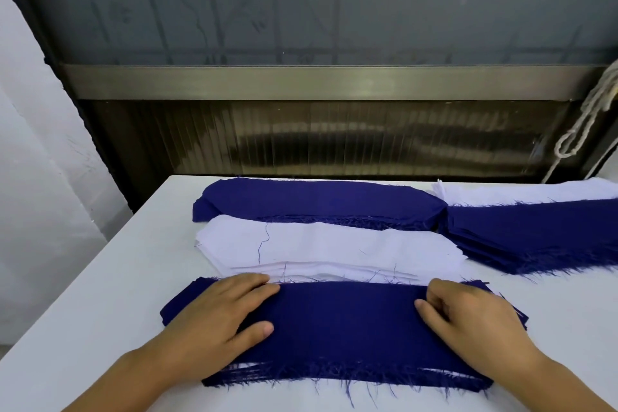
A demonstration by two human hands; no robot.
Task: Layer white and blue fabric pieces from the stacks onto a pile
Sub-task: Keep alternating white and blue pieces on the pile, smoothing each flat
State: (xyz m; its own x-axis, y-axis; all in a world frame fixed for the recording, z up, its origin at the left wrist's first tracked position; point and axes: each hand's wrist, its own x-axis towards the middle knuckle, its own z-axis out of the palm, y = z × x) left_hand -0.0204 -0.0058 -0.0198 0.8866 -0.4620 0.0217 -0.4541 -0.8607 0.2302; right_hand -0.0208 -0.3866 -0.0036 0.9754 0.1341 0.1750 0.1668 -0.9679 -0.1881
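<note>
Now both hands lie on the pile (341, 328) of layered pieces in the lower middle of the frame, whose top layer is a blue piece with a frayed lower edge; slivers of white show between blue layers along that fringe. The left hand (217, 314) rests flat on the left part of the pile, fingers straight and together, thumb spread toward the centre, holding nothing. The right hand (468, 314) sits on the right part of the pile with its fingers bent at the knuckles and the tips down on the blue cloth; whether they pinch the top layer or only press it cannot be told. Just above the pile, and touching its upper edge, lies the white stack (327, 247), with a loose dark thread (264, 241) trailing across its left half. Above that, toward the far edge of the table (100, 294), lies a blue stack (317, 199), its lower edge overlapped by the white one. At the right of the frame a second blue stack (535, 234) runs off the edge, its fringe pointing down and left, and behind it a second white stack (535, 191) shows at the upper right of the tabletop. A pale rope (588, 120) hangs at the right edge, in front of a dark ribbed panel (334, 137) below a metal rail (317, 82).
</note>
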